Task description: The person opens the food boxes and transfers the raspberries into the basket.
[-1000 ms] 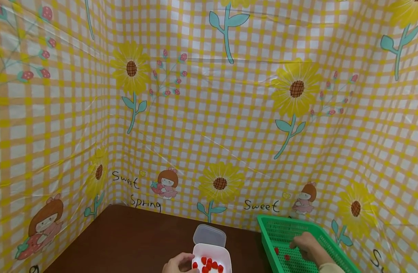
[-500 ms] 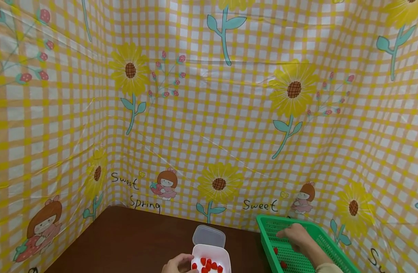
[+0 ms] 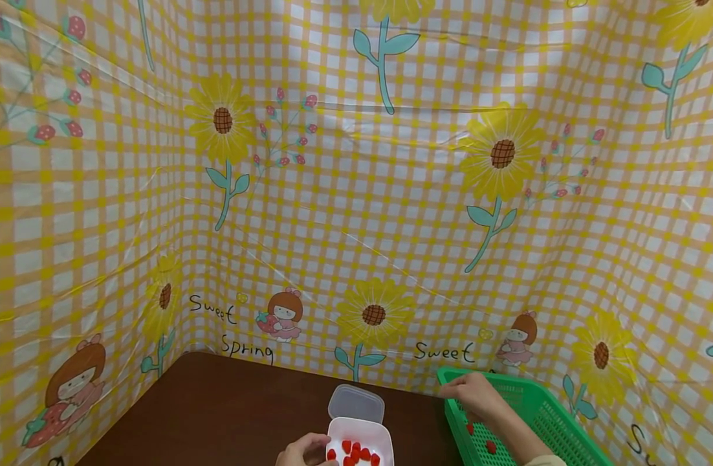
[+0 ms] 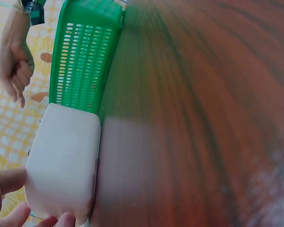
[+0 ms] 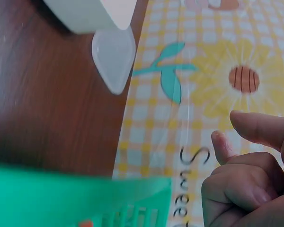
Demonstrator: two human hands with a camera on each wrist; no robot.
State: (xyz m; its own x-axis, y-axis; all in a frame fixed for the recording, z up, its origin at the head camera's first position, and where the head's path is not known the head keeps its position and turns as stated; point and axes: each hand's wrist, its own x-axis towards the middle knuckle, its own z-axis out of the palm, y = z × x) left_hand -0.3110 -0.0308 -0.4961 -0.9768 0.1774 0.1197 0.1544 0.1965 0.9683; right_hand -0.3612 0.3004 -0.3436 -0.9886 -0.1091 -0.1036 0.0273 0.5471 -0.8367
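Note:
A white plastic box (image 3: 372, 428) with several small red strawberry-like pieces (image 3: 356, 447) inside stands on the table. My left hand (image 3: 303, 452) holds it by its left side, thumb and fingers around the corner in the left wrist view. My right hand (image 3: 474, 393) is raised over the left rim of a green basket (image 3: 461, 440). In the right wrist view its thumb and one fingertip stand slightly apart, and the other fingers are curled. No piece shows between the fingertips; the inside of the curled fingers is hidden. Small red pieces (image 3: 491, 446) lie in the basket.
A translucent lid (image 3: 356, 404) lies behind the box, at its far edge. The dark brown table (image 3: 234, 414) meets a checked sunflower cloth (image 3: 345, 226) hanging at the back and both sides. The basket's left wall rises between its contents and the box.
My right hand has risen from inside the basket and moved left to its rim, toward the box. The left hand and the box have stayed in place.

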